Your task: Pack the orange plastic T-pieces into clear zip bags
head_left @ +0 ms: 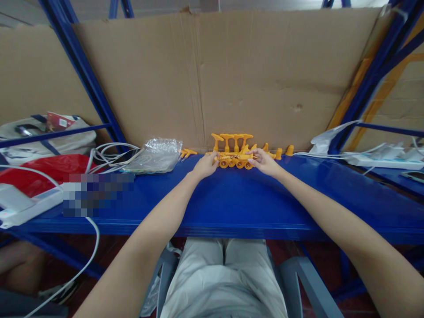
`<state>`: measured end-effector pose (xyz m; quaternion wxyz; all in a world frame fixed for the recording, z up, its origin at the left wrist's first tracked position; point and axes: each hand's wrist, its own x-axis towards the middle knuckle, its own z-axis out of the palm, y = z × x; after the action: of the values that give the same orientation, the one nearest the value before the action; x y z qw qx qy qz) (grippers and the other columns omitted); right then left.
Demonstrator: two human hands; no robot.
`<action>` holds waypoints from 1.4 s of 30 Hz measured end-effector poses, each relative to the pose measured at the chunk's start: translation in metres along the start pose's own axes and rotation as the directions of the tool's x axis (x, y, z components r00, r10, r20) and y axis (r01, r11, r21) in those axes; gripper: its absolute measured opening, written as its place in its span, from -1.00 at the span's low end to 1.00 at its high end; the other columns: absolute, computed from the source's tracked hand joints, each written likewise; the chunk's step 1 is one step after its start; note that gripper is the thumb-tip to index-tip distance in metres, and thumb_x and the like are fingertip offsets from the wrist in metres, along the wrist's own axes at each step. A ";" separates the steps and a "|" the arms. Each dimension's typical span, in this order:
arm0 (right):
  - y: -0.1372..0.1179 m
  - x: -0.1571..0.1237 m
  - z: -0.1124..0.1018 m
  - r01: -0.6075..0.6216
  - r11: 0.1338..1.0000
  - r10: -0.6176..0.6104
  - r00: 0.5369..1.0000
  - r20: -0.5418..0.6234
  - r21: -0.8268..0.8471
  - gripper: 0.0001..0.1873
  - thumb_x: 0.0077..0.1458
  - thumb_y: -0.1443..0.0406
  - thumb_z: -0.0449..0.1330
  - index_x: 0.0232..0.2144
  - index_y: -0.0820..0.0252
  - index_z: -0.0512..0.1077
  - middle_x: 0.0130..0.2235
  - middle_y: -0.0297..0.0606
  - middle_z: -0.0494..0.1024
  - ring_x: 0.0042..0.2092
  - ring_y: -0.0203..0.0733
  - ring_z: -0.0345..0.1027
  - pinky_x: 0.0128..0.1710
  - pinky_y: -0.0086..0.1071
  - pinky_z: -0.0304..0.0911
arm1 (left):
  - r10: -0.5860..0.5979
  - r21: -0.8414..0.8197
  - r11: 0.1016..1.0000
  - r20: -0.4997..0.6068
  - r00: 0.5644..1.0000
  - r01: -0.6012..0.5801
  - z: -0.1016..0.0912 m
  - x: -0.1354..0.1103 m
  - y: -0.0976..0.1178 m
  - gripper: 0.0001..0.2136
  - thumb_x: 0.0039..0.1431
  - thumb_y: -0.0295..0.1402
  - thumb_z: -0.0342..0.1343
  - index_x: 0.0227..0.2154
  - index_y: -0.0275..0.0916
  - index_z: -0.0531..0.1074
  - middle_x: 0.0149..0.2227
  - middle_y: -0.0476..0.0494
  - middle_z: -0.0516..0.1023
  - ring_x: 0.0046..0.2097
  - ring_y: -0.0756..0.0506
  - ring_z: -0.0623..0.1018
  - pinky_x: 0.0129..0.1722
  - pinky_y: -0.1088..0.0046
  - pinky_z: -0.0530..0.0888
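My left hand (206,166) and my right hand (266,162) are at the back of the blue shelf, fingers closed at the two ends of a row of yellow corkscrews (235,157). Dark metal spirals show along this row, between my hands. Below them, several round yellow cups (232,164) face me with their hollow ends. More yellow T-handled corkscrews (236,138) stand upright behind. How firmly each hand grips is partly hidden by the fingers. Left of my left hand lie loose yellow handles (188,153) with spirals. Small yellow caps (289,150) stand to the right.
A clear plastic bag (155,155) and white cables (109,154) lie at the left, near a power strip (36,205) and a red bag (49,172). Another power strip (380,160) is at the right. Cardboard (258,79) closes the back, between blue posts (84,75).
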<state>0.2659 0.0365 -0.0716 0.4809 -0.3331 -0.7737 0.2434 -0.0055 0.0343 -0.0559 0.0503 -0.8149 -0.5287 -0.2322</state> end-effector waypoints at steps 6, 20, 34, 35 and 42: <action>0.002 0.000 -0.001 -0.002 1.000 0.003 1.000 0.012 -0.029 -0.54 0.03 -0.07 0.26 -0.22 0.08 0.29 -0.10 -0.13 0.51 -0.05 -0.04 0.49 0.08 0.04 0.36 | -0.023 0.020 1.000 0.018 1.000 0.023 -0.001 -0.002 0.000 -0.70 0.27 -0.37 -0.06 0.03 -0.21 0.37 -0.02 -0.25 0.54 0.04 -0.20 0.52 0.08 0.25 0.43; 0.002 -0.001 0.001 -0.016 1.000 0.016 0.999 0.032 -0.002 -0.53 -0.01 -0.07 0.29 -0.24 0.09 0.28 -0.05 -0.11 0.49 -0.04 -0.03 0.48 0.04 0.05 0.38 | -0.007 0.041 0.999 0.066 0.998 0.004 -0.007 -0.005 0.007 -0.69 0.28 -0.36 -0.06 0.05 -0.23 0.38 0.01 -0.26 0.55 0.05 -0.21 0.53 0.05 0.28 0.44; -0.020 -0.002 0.000 -0.097 0.994 0.094 0.993 0.066 0.044 -0.52 0.10 -0.11 0.18 -0.21 0.15 0.31 -0.31 -0.21 0.54 -0.20 -0.08 0.52 -0.17 -0.16 0.46 | 0.104 0.025 0.994 -0.053 0.993 -0.103 -0.017 -0.013 0.032 -0.75 0.23 -0.36 0.03 -0.05 -0.18 0.43 -0.03 -0.19 0.57 -0.01 -0.18 0.56 -0.07 0.36 0.46; -0.021 -0.002 0.001 -0.134 0.987 0.128 0.989 0.078 0.084 -0.54 0.12 -0.11 0.17 -0.22 0.14 0.31 -0.31 -0.20 0.56 -0.20 -0.07 0.54 -0.15 -0.14 0.46 | 0.114 0.030 0.993 -0.056 0.992 -0.113 -0.017 -0.013 0.033 -0.75 0.22 -0.36 0.05 -0.06 -0.18 0.43 -0.02 -0.19 0.57 0.00 -0.18 0.56 -0.08 0.37 0.46; -0.027 -0.002 0.006 -0.311 0.929 0.304 0.950 0.065 0.203 -0.69 0.25 0.03 0.11 -0.21 0.15 0.34 -0.22 -0.13 0.62 -0.15 -0.04 0.58 -0.03 -0.08 0.45 | 0.074 0.005 0.997 -0.089 0.993 -0.074 -0.015 -0.013 0.036 -0.78 0.19 -0.33 0.08 -0.10 -0.17 0.46 -0.07 -0.15 0.60 -0.05 -0.18 0.59 -0.12 0.39 0.48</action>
<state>0.2536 0.0170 -0.0564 0.4567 -0.3934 -0.6895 0.4016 0.0171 0.0033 -0.0426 0.0832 -0.8227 -0.4956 -0.2658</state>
